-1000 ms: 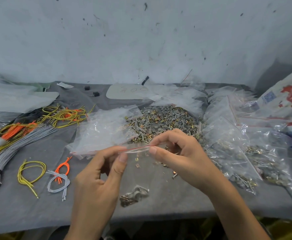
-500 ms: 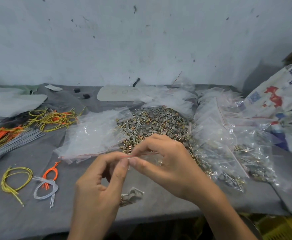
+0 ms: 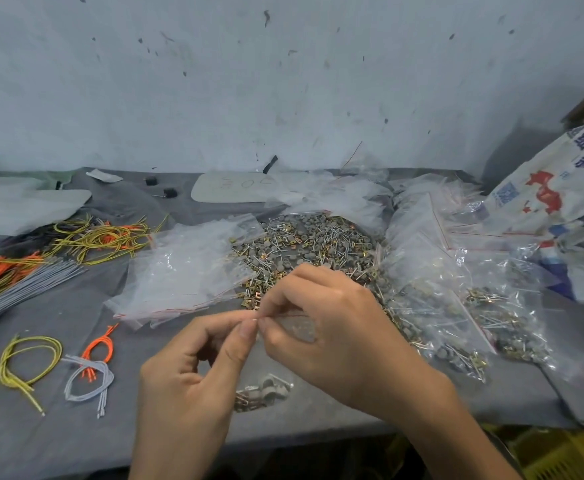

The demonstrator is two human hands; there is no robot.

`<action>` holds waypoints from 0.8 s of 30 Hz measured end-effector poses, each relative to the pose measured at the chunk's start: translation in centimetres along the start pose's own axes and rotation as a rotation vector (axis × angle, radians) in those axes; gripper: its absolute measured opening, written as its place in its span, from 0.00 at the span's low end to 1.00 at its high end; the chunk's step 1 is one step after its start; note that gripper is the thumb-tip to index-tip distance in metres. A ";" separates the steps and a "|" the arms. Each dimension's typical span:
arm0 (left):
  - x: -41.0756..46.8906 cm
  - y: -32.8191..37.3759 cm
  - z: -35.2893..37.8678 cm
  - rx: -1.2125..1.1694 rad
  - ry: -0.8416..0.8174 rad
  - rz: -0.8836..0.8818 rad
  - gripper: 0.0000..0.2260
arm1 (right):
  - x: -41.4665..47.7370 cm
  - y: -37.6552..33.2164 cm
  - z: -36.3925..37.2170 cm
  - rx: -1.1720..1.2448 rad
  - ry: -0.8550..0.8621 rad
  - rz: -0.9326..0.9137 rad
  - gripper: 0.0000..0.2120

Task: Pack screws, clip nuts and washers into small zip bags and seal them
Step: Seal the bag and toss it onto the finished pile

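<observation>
I hold a small clear zip bag (image 3: 266,393) in front of me, with a few metal parts sagging in its bottom. My left hand (image 3: 193,372) pinches the bag's top strip at its left end. My right hand (image 3: 332,327) pinches the same strip right beside it, fingertips almost touching. Behind my hands lies a loose heap of screws, clip nuts and washers (image 3: 311,244). A stack of empty zip bags (image 3: 186,268) lies left of the heap. Filled bags (image 3: 456,306) are piled to the right.
Bundles of yellow, orange and grey wire (image 3: 41,258) lie at the left, with small wire loops (image 3: 86,372) near the front. A printed white sack (image 3: 560,188) stands at the right. The grey table (image 3: 58,434) ends just below my hands. A wall closes the back.
My right hand has slid leftward along the bag's top strip until its fingertips meet my left thumb. The bag's mouth has narrowed from spread out to pinched together.
</observation>
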State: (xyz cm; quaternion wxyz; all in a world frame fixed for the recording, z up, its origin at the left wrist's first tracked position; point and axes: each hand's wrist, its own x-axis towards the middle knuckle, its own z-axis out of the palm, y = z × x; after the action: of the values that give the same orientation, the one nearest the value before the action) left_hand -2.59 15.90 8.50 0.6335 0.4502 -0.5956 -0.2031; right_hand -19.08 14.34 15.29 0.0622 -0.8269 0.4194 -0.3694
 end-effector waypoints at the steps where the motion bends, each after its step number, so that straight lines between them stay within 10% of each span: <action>1: 0.0 0.1 0.0 0.007 -0.007 0.002 0.10 | 0.0 -0.1 0.0 0.002 0.005 0.002 0.04; 24: 1.1 1.0 -1.5 0.010 0.050 0.013 0.08 | -1.8 4.0 -1.7 0.075 0.169 0.009 0.01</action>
State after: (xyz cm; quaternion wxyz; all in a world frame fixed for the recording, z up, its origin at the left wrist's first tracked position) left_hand -1.22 16.01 10.09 0.6472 0.4543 -0.5836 -0.1847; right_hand -23.44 13.41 13.83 0.0594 -0.7879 0.4128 -0.4531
